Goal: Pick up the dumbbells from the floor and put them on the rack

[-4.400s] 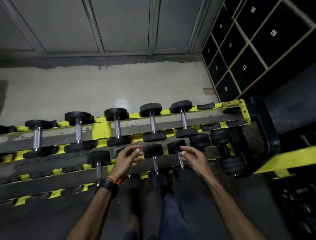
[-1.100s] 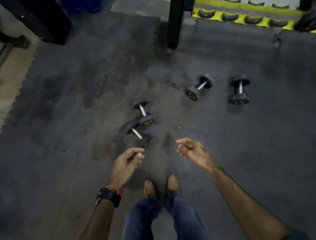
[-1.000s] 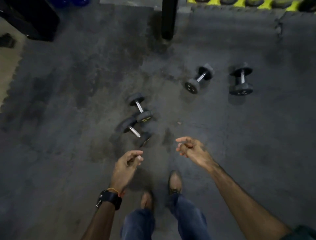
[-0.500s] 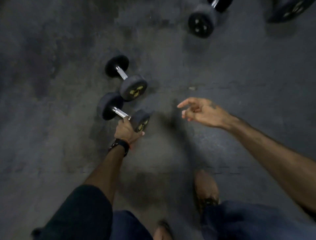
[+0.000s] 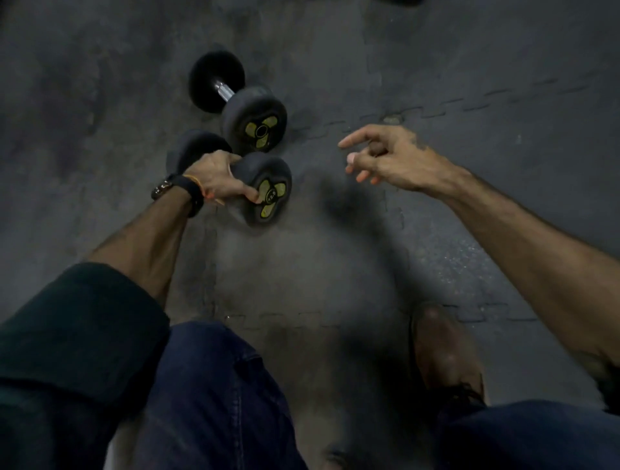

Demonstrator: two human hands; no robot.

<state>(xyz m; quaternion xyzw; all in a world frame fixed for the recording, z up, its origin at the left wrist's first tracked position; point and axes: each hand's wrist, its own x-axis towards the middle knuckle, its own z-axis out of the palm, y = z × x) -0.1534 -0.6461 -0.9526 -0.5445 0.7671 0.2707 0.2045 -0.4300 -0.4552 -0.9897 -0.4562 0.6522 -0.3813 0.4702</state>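
Two small black dumbbells with yellow end marks lie close together on the dark rubber floor. My left hand grips the handle of the near dumbbell, fingers wrapped round it and hiding the bar. Just behind it lies the far dumbbell, its chrome handle showing, untouched. To the right of both, my right hand hovers above the floor, fingers loosely spread, holding nothing. The rack is out of view.
Interlocking grey floor mats cover the whole view. My knees in blue jeans fill the bottom, and my right shoe stands on the mat at lower right. The dark edge of another dumbbell shows at the top.
I turned from the rack to the floor and bent down. My left hand has closed fully round the near dumbbell's handle. My right hand still hovers free on the right.
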